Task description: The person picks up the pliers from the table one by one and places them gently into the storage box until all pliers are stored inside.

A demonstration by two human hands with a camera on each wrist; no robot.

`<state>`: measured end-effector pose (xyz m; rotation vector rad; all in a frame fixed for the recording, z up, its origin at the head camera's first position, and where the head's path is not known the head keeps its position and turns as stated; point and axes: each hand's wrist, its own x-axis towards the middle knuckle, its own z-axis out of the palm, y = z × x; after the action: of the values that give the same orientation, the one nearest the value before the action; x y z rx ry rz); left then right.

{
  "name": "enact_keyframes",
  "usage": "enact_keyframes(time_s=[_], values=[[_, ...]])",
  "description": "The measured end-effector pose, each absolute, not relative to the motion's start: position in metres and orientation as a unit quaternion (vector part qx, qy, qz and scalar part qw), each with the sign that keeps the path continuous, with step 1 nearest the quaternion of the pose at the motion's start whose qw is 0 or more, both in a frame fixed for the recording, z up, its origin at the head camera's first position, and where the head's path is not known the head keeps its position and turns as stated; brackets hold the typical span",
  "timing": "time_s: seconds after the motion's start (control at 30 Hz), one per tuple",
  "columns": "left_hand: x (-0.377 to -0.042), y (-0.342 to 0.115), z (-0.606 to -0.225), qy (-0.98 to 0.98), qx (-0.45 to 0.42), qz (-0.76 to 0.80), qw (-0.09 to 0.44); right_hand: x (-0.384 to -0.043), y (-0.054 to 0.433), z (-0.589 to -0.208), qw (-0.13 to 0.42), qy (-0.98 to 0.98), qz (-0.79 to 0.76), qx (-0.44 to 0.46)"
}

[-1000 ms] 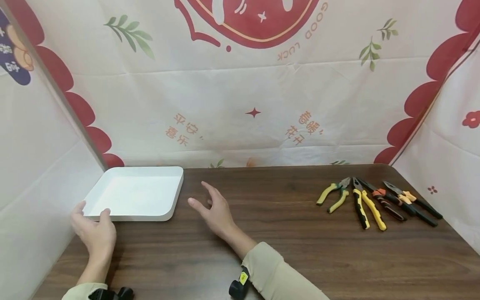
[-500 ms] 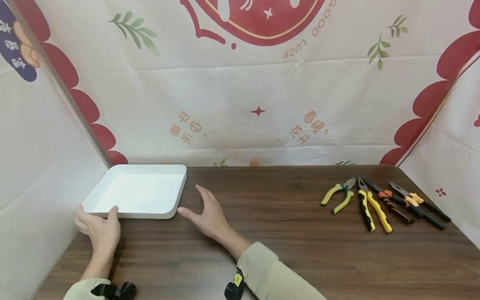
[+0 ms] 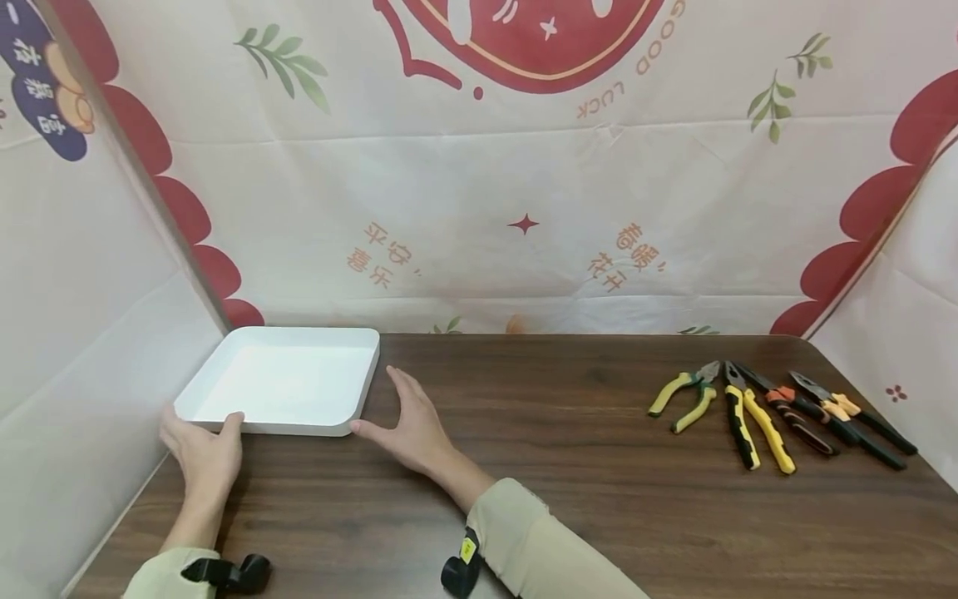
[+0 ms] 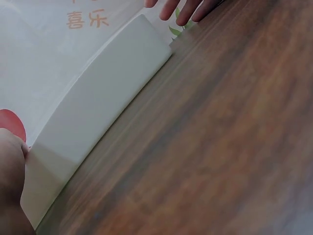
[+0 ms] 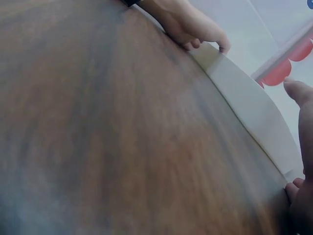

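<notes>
A shallow white tray (image 3: 280, 374) with rounded corners lies flat, open side up, at ten o'clock on the bench (image 3: 561, 499).

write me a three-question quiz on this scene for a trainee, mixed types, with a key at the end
1. Multiple choice: how many coloured-handled metal pliers lie on the dark brown, wood-grain table?
A) two
B) three
C) four

2. Short answer: at which corner of the shallow white tray with rounded corners is the person's left grip, as seen in the head view?

3. True or false: some of the pliers lie inside the tray.

Key:
1. C
2. The near left corner.
3. False; all the pliers lie on the table, toward its right side.
</notes>
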<state>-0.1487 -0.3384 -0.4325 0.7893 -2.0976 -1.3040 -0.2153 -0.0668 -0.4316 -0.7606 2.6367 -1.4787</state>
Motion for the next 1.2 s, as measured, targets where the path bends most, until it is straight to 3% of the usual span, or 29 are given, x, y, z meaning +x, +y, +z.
enact_keyframes(time_s=[0.3, 0.9, 1.2], values=[[-0.1477, -0.3329, -0.4345, -0.785, 0.287, -0.47, 0.284, -0.2167, -0.0641, -0.436, 0.001, 0.861, -0.436, -0.263], [-0.1461, -0.3335, -0.4309, -0.814, 0.314, -0.436, 0.221, -0.2145, -0.065, -0.4335, 0.028, 0.879, -0.393, -0.269], [-0.1472, -0.332, -0.4339, -0.825, 0.275, -0.432, 0.237, -0.2152, -0.0644, -0.4348, 0.029, 0.883, -0.384, -0.267]])
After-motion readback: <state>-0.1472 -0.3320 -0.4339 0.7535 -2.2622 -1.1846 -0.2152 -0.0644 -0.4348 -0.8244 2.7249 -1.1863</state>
